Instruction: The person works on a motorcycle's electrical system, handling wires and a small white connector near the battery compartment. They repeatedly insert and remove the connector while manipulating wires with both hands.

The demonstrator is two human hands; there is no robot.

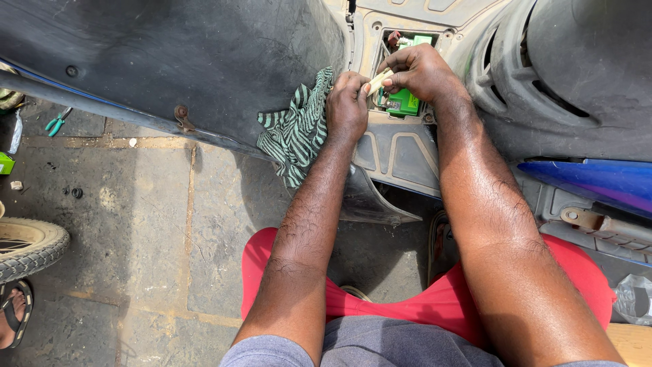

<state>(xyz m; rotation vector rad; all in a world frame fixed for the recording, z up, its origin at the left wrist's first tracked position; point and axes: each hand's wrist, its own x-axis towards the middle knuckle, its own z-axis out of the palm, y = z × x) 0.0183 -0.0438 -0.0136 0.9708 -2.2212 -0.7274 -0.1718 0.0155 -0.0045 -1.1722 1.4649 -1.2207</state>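
A pale, slim stick-shaped tool (377, 81) is clamped by fingers of both hands, left hand (348, 105) and right hand (418, 71). It is held over a green rectangular battery (404, 102) in the grey plastic compartment (401, 146). A green-and-white striped cloth (295, 132) is touched by the left hand.

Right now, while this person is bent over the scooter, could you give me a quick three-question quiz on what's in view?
1. True or false: both hands grip one pale handle.
2. What colour is the block in the open compartment?
3. The striped cloth lies: A) beside the left hand B) under the right hand C) on the tyre

Key: 1 true; 2 green; 3 A.
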